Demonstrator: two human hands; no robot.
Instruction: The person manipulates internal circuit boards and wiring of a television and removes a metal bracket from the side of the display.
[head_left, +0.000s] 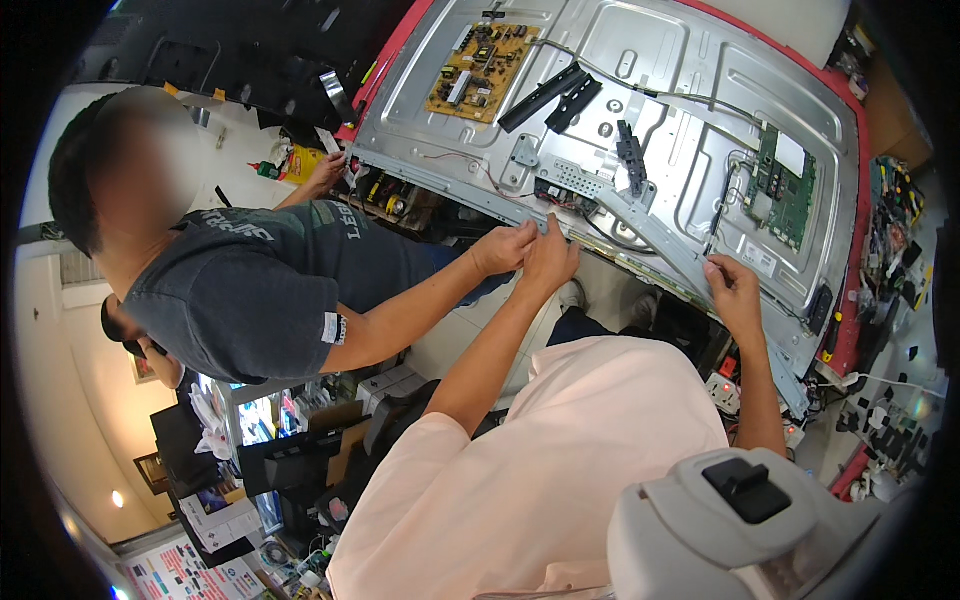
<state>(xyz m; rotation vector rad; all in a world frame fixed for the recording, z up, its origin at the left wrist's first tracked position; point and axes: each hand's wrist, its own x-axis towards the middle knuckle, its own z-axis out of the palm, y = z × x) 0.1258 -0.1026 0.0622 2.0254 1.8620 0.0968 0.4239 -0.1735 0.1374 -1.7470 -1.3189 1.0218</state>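
Observation:
A large flat TV chassis (620,50) lies with its silver metal back up on a red-edged table. My left hand (552,258) is closed at the near edge, its fingers on the right end of a long grey metal strip (440,188). Right beside it, touching or nearly so, is a co-worker's hand (503,248) on the same strip. My right hand (735,295) pinches a second grey metal strip (655,235), which slants from the chassis middle out past its near right edge. The fingertips of my left hand are partly hidden.
On the chassis are a tan circuit board (482,72), a green circuit board (783,190), black plastic pieces (545,97) and cables. The co-worker (260,270) stands close on my left. A power strip (722,393) and cluttered tools (900,230) lie to the right.

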